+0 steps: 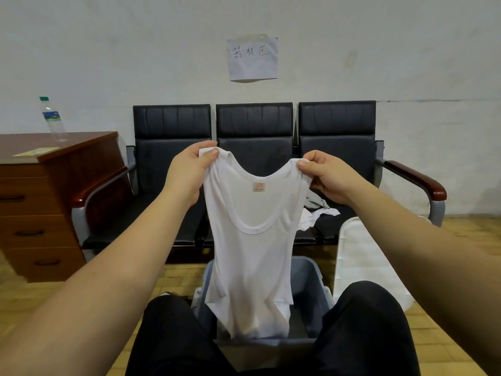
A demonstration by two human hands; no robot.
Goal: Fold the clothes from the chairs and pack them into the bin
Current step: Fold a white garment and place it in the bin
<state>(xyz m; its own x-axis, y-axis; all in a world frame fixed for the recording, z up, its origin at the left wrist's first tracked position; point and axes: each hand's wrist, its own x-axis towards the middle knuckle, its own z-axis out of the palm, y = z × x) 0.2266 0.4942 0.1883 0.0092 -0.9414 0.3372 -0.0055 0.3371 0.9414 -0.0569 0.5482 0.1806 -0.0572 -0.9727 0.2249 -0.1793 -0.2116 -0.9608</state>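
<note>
Both arms are up and out front, and stretched between them hangs a white tank top (250, 256), held by its shoulder straps. The left hand (187, 175) has thumb and fingers curled tight, pinching the left strap at its very top. The right hand (329, 176) does the same on the right strap, thumb pressed against the curled fingers with the fabric bunched between. The scooped neckline faces the camera, a small label just under the back collar showing through. The vest hangs straight down, unfolded, its lower hem dropping inside the grey plastic bin (311, 291) that stands on the floor between the person's knees, dark trousers on either side of it. A white bin lid (363, 264) lies just to the right of the bin, partly behind the right forearm.

Behind the vest sits a row of three black chairs (254, 123) against the wall. On the seat of the right-hand chair, near its front edge, a small heap of white and grey clothes (318, 210) waits, partly hidden by the right hand. Off to the left stands a wooden drawer cabinet (40, 213), with a clear water bottle (54, 120) upright near the back edge of its top and a yellowish card (36, 151) flat near its front edge. A paper sign (253, 59) with handwriting is taped to the wall above the middle chair.
</note>
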